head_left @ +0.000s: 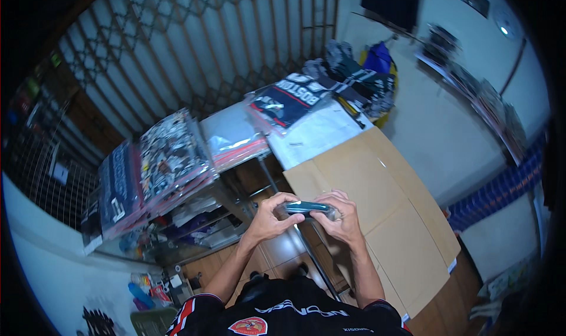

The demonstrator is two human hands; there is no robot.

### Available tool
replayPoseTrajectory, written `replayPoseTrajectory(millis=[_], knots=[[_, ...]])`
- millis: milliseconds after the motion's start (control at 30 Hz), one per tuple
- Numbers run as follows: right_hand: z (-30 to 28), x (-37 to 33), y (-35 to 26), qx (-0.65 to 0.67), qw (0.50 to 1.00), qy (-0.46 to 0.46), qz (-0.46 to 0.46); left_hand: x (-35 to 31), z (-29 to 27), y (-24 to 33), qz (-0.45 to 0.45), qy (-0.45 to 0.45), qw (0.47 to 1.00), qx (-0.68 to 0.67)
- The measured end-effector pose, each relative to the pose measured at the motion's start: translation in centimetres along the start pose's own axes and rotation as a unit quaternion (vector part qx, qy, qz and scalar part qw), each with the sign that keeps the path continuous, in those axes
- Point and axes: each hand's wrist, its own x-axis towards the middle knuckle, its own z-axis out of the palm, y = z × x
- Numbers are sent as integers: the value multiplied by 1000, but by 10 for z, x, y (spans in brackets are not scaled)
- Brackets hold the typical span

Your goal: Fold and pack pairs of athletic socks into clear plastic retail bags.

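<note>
Between both hands I hold a small, dark teal packet [306, 207] with a shiny, clear wrapping, seen nearly edge-on. My left hand [275, 211] grips its left end, thumb along the near side and fingers behind. Around the right end my right hand [338, 213] is closed in the same way. The packet is in mid-air in front of my body, just left of a flat brown cardboard sheet [377, 188]. What exactly is folded inside the wrapping I cannot make out.
A glass case on the left bears bagged clothes [174, 153]. Beyond the cardboard lie a bagged navy shirt [289, 103] and a heap of dark garments [359, 79]. A folding metal gate [206, 47] closes the back. At right stands a wall shelf of packets [477, 94] and a blue roll [501, 191].
</note>
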Motion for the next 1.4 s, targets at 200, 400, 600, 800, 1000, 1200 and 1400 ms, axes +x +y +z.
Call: replayPoseTrajectory(millis=[200,400,600,800,1000,1200,1400], knots=[[75,20,-53,184,969,-80,147,-75,-61,15,-96,173,972,-124],[198,19,-106,294,927,-164,168,-182,-129,30,-125,359,919,-101],[315,-3,-170,302,905,-270,133,-301,-190,53,-129,489,862,-39],[404,-23,-228,309,868,-354,160,-388,-241,64,-131,582,802,-8],[469,-27,-280,344,825,-407,188,-445,-292,74,-162,616,770,29],[535,-7,-295,423,753,-438,249,-463,-352,71,-153,629,761,45],[607,38,-307,425,740,-435,287,-464,-439,53,-158,620,766,64]])
